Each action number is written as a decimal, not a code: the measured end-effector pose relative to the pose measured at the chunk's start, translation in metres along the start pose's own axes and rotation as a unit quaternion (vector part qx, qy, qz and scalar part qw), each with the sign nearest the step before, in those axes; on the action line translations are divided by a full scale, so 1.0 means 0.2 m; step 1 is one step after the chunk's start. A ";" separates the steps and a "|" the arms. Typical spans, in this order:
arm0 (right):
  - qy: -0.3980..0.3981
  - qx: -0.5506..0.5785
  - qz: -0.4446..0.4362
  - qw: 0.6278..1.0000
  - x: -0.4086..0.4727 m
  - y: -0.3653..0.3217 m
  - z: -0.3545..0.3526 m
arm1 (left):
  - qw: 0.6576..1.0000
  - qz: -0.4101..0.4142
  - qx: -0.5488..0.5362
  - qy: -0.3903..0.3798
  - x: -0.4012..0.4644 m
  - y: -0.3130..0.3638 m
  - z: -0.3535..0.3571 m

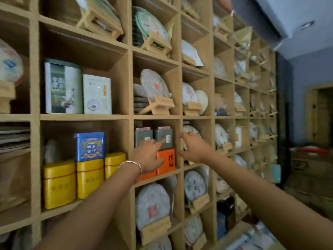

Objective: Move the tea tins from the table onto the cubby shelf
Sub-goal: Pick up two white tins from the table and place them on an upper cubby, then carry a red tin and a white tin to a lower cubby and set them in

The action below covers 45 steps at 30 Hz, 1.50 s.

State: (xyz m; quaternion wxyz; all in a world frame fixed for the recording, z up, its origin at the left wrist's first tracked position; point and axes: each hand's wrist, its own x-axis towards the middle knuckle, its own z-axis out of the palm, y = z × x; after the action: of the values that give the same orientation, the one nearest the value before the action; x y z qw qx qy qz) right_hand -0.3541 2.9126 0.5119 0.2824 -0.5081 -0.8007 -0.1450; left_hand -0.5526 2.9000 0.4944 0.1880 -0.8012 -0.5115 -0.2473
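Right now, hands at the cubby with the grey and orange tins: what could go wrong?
1. The two grey tins sit stacked on the orange tins; a nudge from the left hand could topple them.
2. The right hand reaches past the divider toward a tea cake on a stand; it could knock it off.

grey tins [153, 137] and orange tins [165, 161] fill the cubby

Bending strongly toward the wide-angle edges, smearing with motion blur across the cubby shelf [82, 117] and both forearms, glowing softly and evenly up front, dimming into shadow inside each cubby and at far right.
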 end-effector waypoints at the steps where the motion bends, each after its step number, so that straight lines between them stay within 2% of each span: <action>1: -0.011 -0.015 0.033 0.999 -0.10 0.09 -0.03 | 1.000 0.017 -0.022 -0.008 0.03 0.09 0.05; 4: -0.045 -0.064 0.125 0.989 -0.44 0.36 -0.17 | 0.993 0.069 -0.087 -0.031 0.12 0.40 0.18; 8: -0.044 -0.115 0.240 0.963 -1.00 0.68 -0.45 | 0.974 0.153 -0.161 -0.047 0.21 0.98 0.31; 13: -0.039 -0.177 0.363 0.914 -1.77 0.91 -0.83 | 0.923 0.292 -0.237 -0.083 0.11 1.87 0.42; 18: -0.029 -0.225 0.487 0.843 -2.54 1.02 -1.29 | 0.857 0.400 -0.297 -0.128 -0.14 2.75 0.40; 23: -0.007 -0.252 0.594 0.764 -3.31 1.03 -1.72 | 0.799 0.467 -0.346 -0.152 -0.47 3.57 0.27; 26: -0.009 -0.266 0.631 0.728 -3.72 1.04 -1.96 | 0.769 0.501 -0.357 -0.174 -0.68 4.03 0.20; 32: 0.009 -0.277 0.673 0.686 -4.37 1.13 -2.33 | 0.736 0.523 -0.375 -0.209 -0.99 4.76 0.13; 39: -0.024 -0.255 0.715 0.650 -4.92 1.42 -2.49 | 0.705 0.552 -0.367 -0.252 -1.13 5.38 0.21; 45: -0.035 -0.223 0.749 0.623 -5.36 1.81 -2.54 | 0.698 0.582 -0.340 -0.241 -1.15 6.00 0.45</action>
State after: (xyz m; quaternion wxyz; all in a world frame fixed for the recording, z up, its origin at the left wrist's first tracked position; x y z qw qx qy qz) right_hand 0.4731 2.0233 0.2551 0.1433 -0.9843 -0.0954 -0.0392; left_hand 0.4790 2.2965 0.2288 -0.1199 -0.9807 0.1482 -0.0441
